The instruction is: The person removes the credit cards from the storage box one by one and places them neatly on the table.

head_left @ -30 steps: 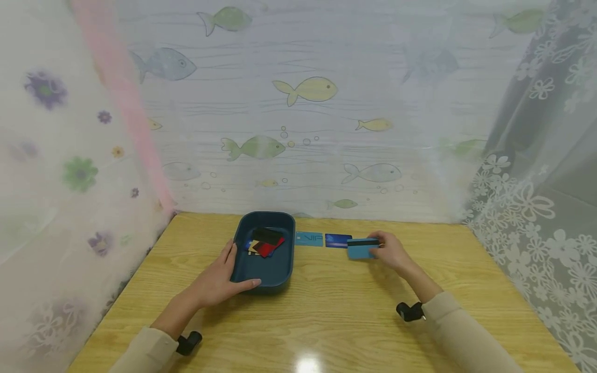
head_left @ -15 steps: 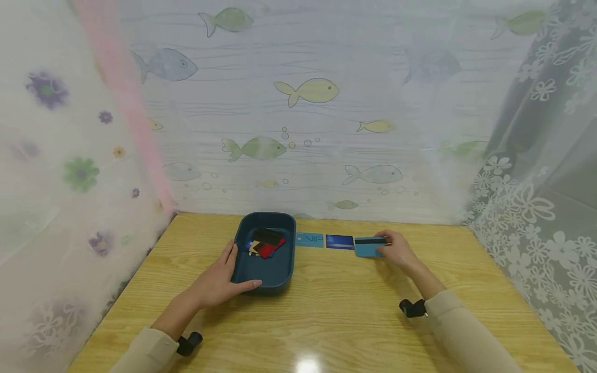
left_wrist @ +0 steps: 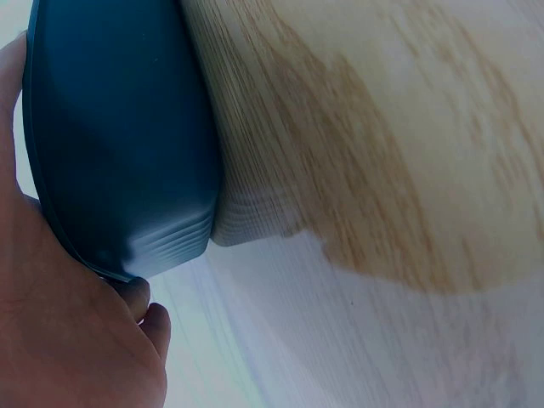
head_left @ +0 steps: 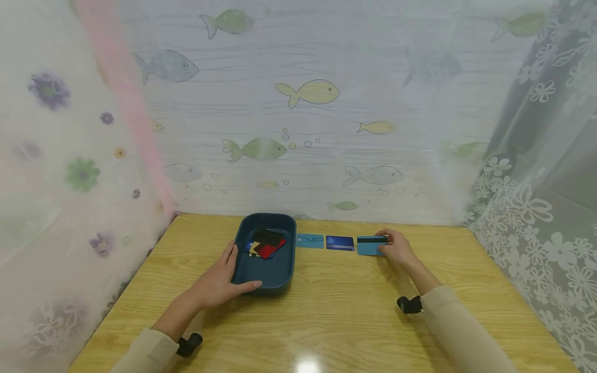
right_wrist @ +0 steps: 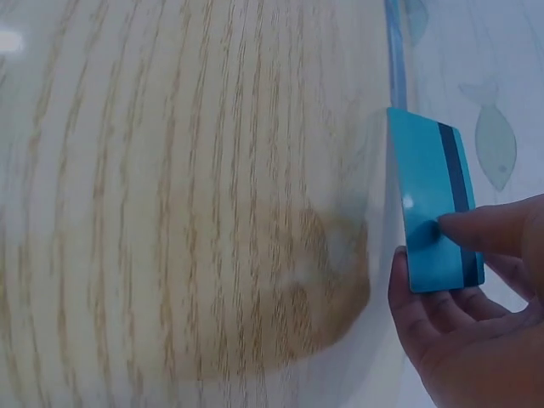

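My right hand (head_left: 398, 249) pinches a light blue card with a dark stripe (head_left: 368, 245) between thumb and fingers, at the right end of a row of cards. In the right wrist view the thumb lies on the face of the card (right_wrist: 429, 204) and the fingers are behind it. A dark blue card (head_left: 340, 243) and a light blue VIP card (head_left: 310, 241) lie to its left. My left hand (head_left: 216, 282) grips the near left corner of a dark blue plastic bin (head_left: 263, 274), its thumb over the near rim. Inside the bin lie several cards, a red card (head_left: 268, 249) and a black card (head_left: 267, 237) on top.
The bin and cards are on a wood-grain table (head_left: 345, 311). A fish-patterned curtain (head_left: 308, 129) hangs along the back edge, with flowered sheets (head_left: 79, 228) at the left and right sides.
My right hand has moved the striped light blue card a little to the right, apart from the dark blue card it overlapped earlier. The left hand and the bin have stayed in place.
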`<action>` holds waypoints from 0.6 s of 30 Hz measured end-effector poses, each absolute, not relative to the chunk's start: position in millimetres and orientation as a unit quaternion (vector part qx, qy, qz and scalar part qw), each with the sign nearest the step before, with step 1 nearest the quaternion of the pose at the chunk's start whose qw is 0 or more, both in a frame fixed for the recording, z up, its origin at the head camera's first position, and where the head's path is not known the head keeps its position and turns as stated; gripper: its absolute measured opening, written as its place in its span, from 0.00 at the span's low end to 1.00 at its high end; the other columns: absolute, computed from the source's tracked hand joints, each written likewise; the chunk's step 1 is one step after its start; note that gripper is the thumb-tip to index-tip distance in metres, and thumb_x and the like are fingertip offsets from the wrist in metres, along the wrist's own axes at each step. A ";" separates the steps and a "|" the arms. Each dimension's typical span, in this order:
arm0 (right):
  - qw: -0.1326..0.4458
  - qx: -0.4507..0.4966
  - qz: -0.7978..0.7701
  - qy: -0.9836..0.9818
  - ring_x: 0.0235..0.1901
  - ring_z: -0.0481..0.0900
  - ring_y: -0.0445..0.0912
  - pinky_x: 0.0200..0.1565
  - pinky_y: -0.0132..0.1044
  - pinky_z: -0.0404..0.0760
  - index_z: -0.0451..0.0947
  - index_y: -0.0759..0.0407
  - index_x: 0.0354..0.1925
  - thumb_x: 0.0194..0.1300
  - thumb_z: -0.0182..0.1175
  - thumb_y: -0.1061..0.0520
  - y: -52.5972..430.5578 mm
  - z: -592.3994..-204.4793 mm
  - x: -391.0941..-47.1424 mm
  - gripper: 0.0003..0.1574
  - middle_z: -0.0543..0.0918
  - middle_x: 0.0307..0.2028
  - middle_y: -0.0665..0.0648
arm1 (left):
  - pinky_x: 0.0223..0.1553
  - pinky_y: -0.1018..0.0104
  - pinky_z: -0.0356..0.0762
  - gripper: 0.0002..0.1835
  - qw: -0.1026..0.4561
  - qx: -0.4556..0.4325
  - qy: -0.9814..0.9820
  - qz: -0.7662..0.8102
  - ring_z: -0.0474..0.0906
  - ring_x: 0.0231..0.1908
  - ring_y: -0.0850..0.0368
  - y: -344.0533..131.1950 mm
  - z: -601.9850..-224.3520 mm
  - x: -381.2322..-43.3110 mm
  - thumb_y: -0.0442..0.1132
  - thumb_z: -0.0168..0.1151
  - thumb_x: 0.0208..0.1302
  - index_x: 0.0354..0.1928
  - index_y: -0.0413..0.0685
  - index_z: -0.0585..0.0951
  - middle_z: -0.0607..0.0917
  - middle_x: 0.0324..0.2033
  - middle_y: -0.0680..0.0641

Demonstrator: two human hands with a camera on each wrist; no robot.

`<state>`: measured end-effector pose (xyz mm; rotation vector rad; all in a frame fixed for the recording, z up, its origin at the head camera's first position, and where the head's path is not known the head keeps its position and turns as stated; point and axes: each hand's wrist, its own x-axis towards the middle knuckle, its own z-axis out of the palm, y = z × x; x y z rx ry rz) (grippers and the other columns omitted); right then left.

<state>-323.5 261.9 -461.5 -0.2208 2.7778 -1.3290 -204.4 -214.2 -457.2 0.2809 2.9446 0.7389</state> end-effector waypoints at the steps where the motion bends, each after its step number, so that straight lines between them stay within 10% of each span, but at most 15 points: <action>1: 0.025 -0.071 -0.426 0.902 0.58 0.71 0.68 0.42 0.46 0.77 0.72 0.69 0.65 0.71 0.57 0.68 261.4 -462.7 -324.6 0.25 0.69 0.63 0.79 | 0.69 0.34 0.61 0.71 0.047 0.091 0.965 0.242 0.50 0.77 0.32 -214.5 -457.9 -204.6 0.82 0.56 0.55 0.81 0.39 0.38 0.35 0.81 0.40; 18: 0.024 -0.087 -0.384 0.919 0.65 0.65 0.77 0.56 0.62 0.77 0.72 0.70 0.67 0.69 0.54 0.69 256.0 -470.7 -335.4 0.28 0.64 0.69 0.80 | 0.69 0.34 0.62 0.71 0.042 0.093 0.966 0.239 0.51 0.76 0.32 -215.4 -464.0 -206.9 0.83 0.56 0.55 0.81 0.38 0.39 0.36 0.81 0.40</action>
